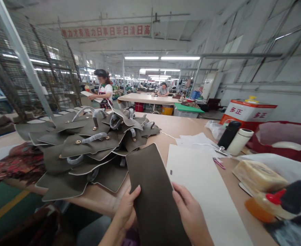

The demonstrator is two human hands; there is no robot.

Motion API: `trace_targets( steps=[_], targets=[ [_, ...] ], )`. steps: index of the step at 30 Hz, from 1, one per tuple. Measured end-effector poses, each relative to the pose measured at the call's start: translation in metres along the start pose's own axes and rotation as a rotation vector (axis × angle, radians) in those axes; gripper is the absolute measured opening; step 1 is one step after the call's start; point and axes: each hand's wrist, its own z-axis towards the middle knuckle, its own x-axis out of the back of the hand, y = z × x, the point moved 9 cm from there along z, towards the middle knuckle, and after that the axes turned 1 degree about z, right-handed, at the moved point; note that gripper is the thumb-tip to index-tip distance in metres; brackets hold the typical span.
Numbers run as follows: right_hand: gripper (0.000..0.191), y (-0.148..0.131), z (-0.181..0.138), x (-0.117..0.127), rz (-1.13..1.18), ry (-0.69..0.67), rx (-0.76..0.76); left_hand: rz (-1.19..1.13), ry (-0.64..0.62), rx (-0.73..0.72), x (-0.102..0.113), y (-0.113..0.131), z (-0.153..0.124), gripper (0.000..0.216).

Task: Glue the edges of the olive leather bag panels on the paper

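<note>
A dark grey-brown bag panel (155, 194) with pale edges is held up in front of me, tilted over the table's front edge. My left hand (128, 205) grips its left side, thumb on the face and fingers behind. On the opposite side, my right hand (188, 208) pinches the edge, its fingertips partly hidden. Just right of the panel lies a large white sheet (204, 184) with a small dark slot near its left edge. To the left rises a pile of similar bag panels (89, 147), several with wrapped handles and gold-coloured fittings.
A black bottle (229, 134) and a cream bottle (240, 141) stand at the right, near pink-handled snips (219, 163). Closer are a glue bottle (263, 205) and a wrapped yellowish block (259, 176). One person (105, 89) stands beyond the pile; another sits farther back.
</note>
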Motion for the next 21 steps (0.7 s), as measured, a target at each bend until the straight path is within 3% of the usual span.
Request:
trace_targets(
  steps=[4, 9, 12, 14, 18, 21],
  targets=[
    [0.032, -0.006, -0.011, 0.002, 0.161, -0.006, -0.053, 0.023, 0.009, -0.003, -0.002, 0.0, -0.011, 0.056],
    [0.038, 0.01, -0.023, -0.02, 0.774, -0.175, -0.39, 0.068, -0.006, 0.022, -0.004, -0.004, -0.016, 0.047],
    [0.035, 0.01, -0.03, -0.029, 0.976, -0.208, -0.477, 0.089, -0.024, 0.048, -0.005, -0.009, -0.017, 0.045],
    [0.035, 0.017, -0.032, -0.03, 0.936, -0.199, -0.493, 0.099, -0.029, 0.067, -0.002, -0.013, -0.017, 0.045],
    [0.046, 0.054, -0.031, -0.015, 0.587, -0.055, -0.386, 0.195, -0.031, 0.081, 0.004, -0.016, -0.01, 0.046],
    [0.056, 0.096, -0.032, -0.004, 0.414, 0.0, -0.358, 0.461, -0.087, -0.039, -0.008, -0.001, 0.008, 0.042]
  ],
)
